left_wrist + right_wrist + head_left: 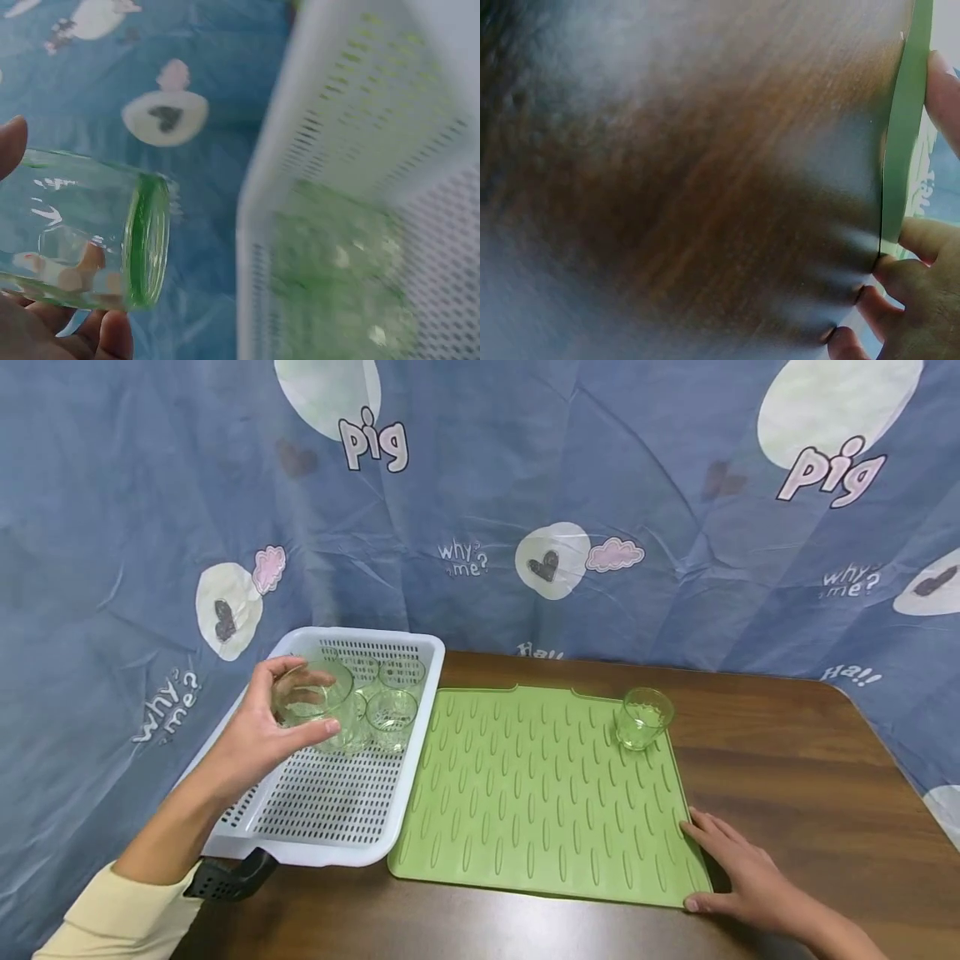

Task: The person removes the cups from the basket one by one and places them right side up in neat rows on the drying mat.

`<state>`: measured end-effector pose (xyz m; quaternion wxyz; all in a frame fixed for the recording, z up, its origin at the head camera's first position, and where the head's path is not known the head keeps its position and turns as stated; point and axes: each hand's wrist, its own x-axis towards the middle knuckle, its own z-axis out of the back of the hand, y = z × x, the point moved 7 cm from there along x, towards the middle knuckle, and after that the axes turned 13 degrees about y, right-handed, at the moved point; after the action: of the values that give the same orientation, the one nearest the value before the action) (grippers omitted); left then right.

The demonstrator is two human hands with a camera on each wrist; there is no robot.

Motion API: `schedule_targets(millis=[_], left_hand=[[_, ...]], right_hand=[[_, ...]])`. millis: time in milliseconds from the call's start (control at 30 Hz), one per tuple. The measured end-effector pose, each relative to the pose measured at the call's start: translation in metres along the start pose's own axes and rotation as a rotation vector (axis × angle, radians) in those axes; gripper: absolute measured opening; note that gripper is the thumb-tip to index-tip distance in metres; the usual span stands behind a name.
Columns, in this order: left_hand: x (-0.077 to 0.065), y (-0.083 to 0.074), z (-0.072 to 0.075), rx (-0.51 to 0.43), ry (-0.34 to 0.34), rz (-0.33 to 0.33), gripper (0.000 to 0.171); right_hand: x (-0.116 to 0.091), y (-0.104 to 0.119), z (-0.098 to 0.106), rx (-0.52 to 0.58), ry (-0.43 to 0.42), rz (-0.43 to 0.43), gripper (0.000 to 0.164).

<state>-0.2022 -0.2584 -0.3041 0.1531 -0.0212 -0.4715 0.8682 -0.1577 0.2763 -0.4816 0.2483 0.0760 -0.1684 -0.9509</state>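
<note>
My left hand (262, 718) grips a clear, greenish drinking glass (330, 695) above the white basket (431, 710), thumb on one side and fingers on the other. In the left wrist view that glass (82, 202) shows its thick base, apart from the basket wall. Several similar glasses (392, 714) stand together in the far part of the basket. My right hand (750, 877) rests at the near right corner of the green ridged mat (525, 802), thumb and fingertips against its edge. Another glass (643, 720) stands on the mat's far right corner.
The basket has perforated sides and floor and sits left of the mat on a brown wooden table (795, 760). A blue patterned cloth (480, 485) hangs behind the table. A black band (232, 877) is around my left wrist.
</note>
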Motion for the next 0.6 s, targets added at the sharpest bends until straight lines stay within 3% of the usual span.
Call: schedule_targets(millis=[100,200,433,600], left_hand=[[0.009,-0.017,-0.001,-0.028,-0.031,-0.062,0.073],[0.024,-0.029,-0.006,-0.057,-0.033,-0.083,0.074],[0.055,-0.040,-0.029,-0.094,0.037,-0.029,0.081],[0.077,-0.048,-0.046,-0.076,0.067,-0.025,0.085]], right_hand=[[0.001,0.000,0.000,0.005,0.009,-0.003,0.093],[0.002,0.000,0.001,0.010,0.002,-0.003,0.092],[0.001,0.000,0.001,-0.004,-0.017,0.020,0.092],[-0.001,0.001,0.001,-0.011,-0.039,0.040,0.092]])
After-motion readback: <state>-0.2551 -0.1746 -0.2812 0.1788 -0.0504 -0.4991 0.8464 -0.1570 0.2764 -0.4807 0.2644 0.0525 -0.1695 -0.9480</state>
